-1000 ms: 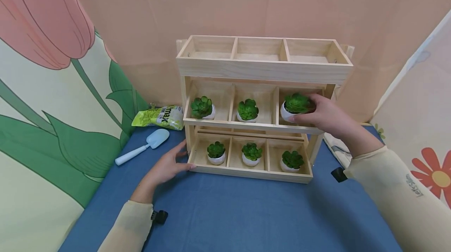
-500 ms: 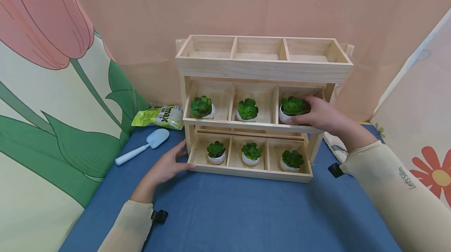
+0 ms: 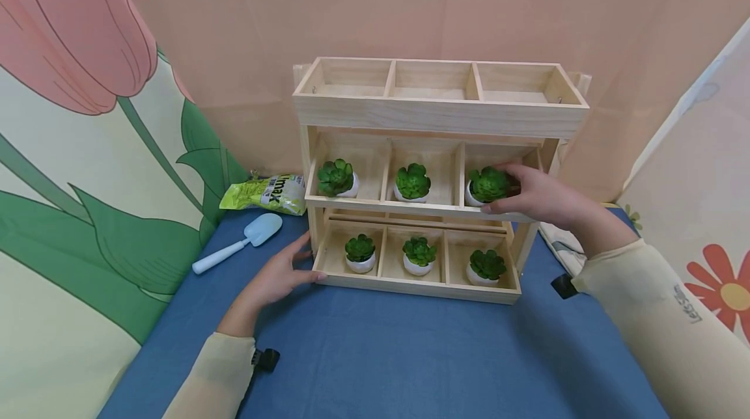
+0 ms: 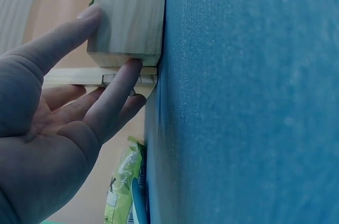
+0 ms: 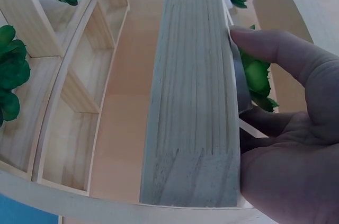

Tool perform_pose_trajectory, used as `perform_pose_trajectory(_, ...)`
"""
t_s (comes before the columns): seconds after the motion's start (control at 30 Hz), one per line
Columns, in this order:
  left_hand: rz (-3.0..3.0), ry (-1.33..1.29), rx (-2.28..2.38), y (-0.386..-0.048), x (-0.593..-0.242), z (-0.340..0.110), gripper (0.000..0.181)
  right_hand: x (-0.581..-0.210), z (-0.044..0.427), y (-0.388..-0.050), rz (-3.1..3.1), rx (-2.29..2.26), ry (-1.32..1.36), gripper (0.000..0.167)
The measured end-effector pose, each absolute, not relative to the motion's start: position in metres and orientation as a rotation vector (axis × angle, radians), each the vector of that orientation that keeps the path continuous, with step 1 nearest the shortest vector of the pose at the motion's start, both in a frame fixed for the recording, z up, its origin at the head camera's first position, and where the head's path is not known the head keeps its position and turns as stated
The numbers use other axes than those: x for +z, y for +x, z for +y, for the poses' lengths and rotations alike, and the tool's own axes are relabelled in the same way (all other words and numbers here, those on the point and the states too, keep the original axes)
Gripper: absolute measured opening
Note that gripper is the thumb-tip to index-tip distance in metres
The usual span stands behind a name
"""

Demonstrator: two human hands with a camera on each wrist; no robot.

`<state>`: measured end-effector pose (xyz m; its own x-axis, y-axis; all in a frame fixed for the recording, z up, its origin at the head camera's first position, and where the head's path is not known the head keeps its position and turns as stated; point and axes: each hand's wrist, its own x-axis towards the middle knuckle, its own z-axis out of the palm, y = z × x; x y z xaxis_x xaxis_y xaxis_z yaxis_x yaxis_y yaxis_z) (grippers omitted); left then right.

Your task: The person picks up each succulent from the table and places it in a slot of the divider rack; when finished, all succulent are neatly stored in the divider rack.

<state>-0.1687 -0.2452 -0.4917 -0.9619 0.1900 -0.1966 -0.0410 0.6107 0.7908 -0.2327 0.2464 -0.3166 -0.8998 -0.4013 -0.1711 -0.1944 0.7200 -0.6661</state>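
A three-tier wooden shelf [image 3: 439, 115] stands in the middle in the head view. My right hand [image 3: 545, 196] is at the middle tier's right compartment, its thumb by the front edge and fingers curled round a succulent in a white pot [image 3: 487, 185]. The right wrist view shows the thumb [image 5: 275, 49] in front and fingers behind the pot, partly hidden by the board. My left hand [image 3: 281, 279] touches the bottom tray's left corner. In the left wrist view its thumb and straight index finger [image 4: 114, 94] rest against the tray end [image 4: 130, 17].
Potted succulents stand in the other middle compartments [image 3: 413, 183] and along the bottom tier [image 3: 418, 253]. Left of the shelf lie a light blue trowel [image 3: 237, 242] and a green bag [image 3: 263, 195]. White cloth [image 3: 559, 243] lies at right, on the blue table cover [image 3: 381, 354].
The right succulent has straightened and sits a little lower in its compartment. My right thumb has slipped from the pot's side down toward the shelf's front edge. My left hand has stayed put.
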Motion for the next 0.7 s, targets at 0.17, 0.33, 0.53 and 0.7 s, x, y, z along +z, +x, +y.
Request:
perform_pose_trajectory(0.17, 2.573, 0.126, 1.284, -0.169, -0.492, -0.246, 0.114, -0.317, 0.247, -0.228, 2.644, -0.941, -0.477, 0.087)
perform_pose_trajectory(0.33, 2.572, 0.129, 1.285, -0.169, -0.492, -0.246, 0.114, -0.315, 0.249, -0.222, 2.628, -1.003, -0.496, 0.090)
perform_pose_trajectory(0.53, 2.585, 0.141, 1.274, -0.169, -0.493, -0.246, 0.114, -0.304, 0.258, -0.204, 2.638, -1.085, -0.484, 0.090)
perform_pose_trajectory(0.7, 2.587, 0.166, 1.253, -0.169, -0.491, -0.248, 0.113, -0.298, 0.274, -0.182, 2.733, -1.157, -0.440, 0.074)
